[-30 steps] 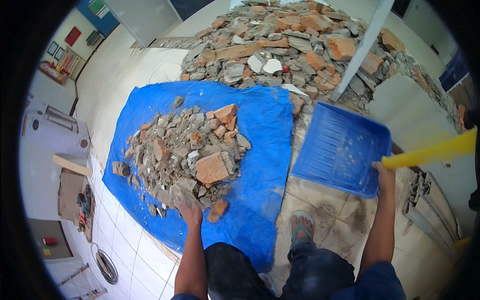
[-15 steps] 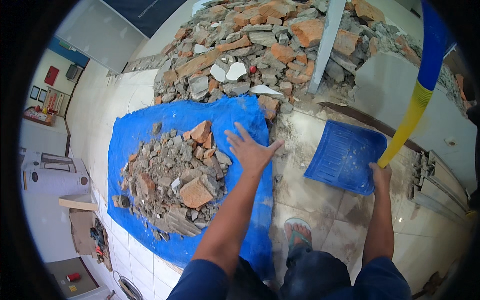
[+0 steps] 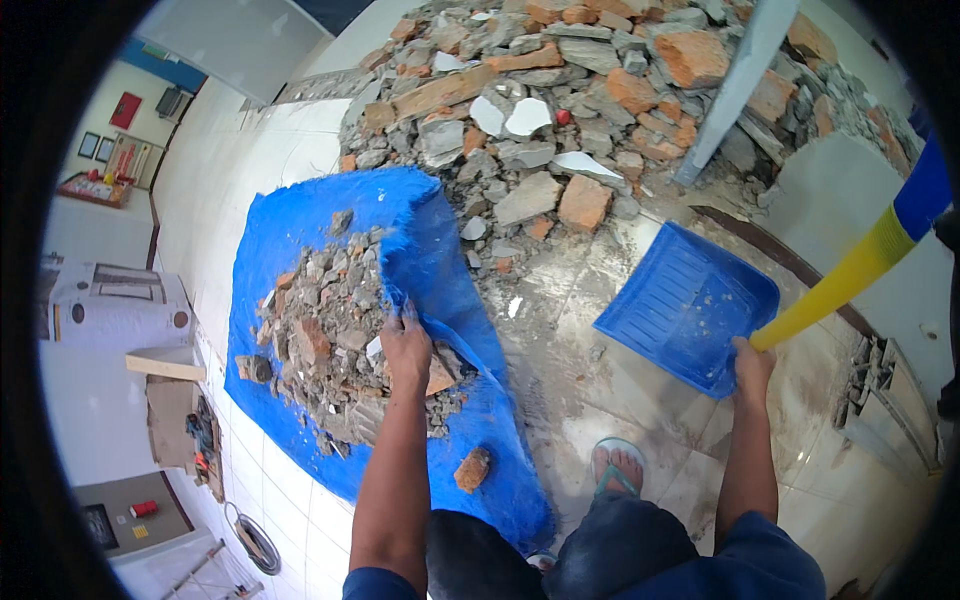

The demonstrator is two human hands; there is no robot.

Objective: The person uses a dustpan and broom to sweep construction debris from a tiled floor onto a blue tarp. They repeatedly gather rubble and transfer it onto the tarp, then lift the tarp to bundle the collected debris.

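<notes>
A blue tarp (image 3: 290, 235) lies on the tiled floor with a heap of broken brick and grey rubble (image 3: 325, 335) on it. My left hand (image 3: 405, 345) grips the tarp's right edge and has it folded up over the rubble. My right hand (image 3: 750, 365) is closed on the yellow handle of a blue plastic shovel (image 3: 685, 305), whose scoop rests on the floor to the right of the tarp with a little dust in it.
A large pile of bricks and concrete debris (image 3: 590, 110) fills the far side. A grey metal bar (image 3: 730, 85) leans across it. My sandalled foot (image 3: 620, 465) stands on the dusty tiles. A loose brick piece (image 3: 472, 468) lies on the tarp's near corner. Furniture and tools line the left.
My left hand reached out over the rubble, then came back and took hold of the tarp's right edge, lifting it over the heap. The shovel stayed in my right hand, shifting slightly.
</notes>
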